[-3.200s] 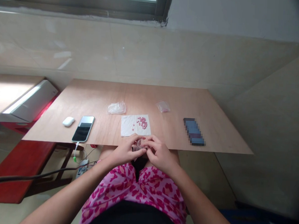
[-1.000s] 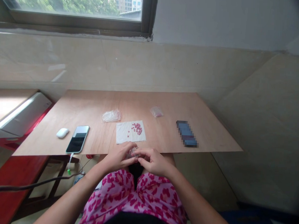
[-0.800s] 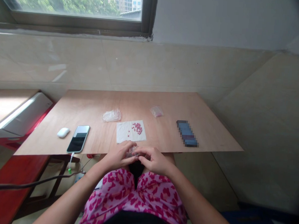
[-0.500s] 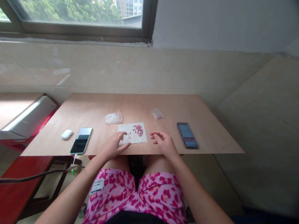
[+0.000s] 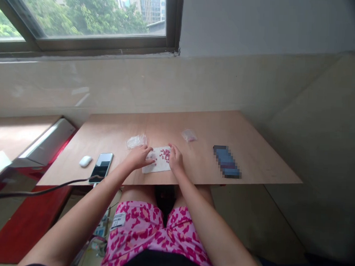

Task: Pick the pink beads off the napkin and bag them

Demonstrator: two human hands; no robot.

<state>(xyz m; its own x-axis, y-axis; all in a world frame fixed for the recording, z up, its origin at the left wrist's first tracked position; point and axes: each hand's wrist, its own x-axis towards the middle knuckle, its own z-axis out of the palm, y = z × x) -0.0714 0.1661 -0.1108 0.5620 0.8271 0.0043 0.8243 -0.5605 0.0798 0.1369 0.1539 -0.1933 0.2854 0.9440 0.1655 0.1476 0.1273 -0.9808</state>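
Small pinkish-red beads (image 5: 165,154) lie in a loose cluster on a white sheet (image 5: 157,168) near the table's front edge, with a few strays to the left. My left hand (image 5: 138,156) is at the sheet's left side, thumb and fingers curved around a small clear plastic bag (image 5: 152,157), which is faint and partly hidden. At the right edge of the beads is my right hand (image 5: 176,158), fingers stretched out and close to them; I see nothing held in it.
Behind my left hand lies a clump of clear plastic bags (image 5: 136,141). A small bag with pinkish contents (image 5: 189,135) lies farther back. A phone with a cable (image 5: 102,165) and a white case (image 5: 85,161) are on the left; a pixelated dark device (image 5: 227,161) is on the right.
My right hand has moved left, from beside the sheet to the edge of the beads. My left hand has shifted slightly up and farther onto the table. The view has tilted a little.
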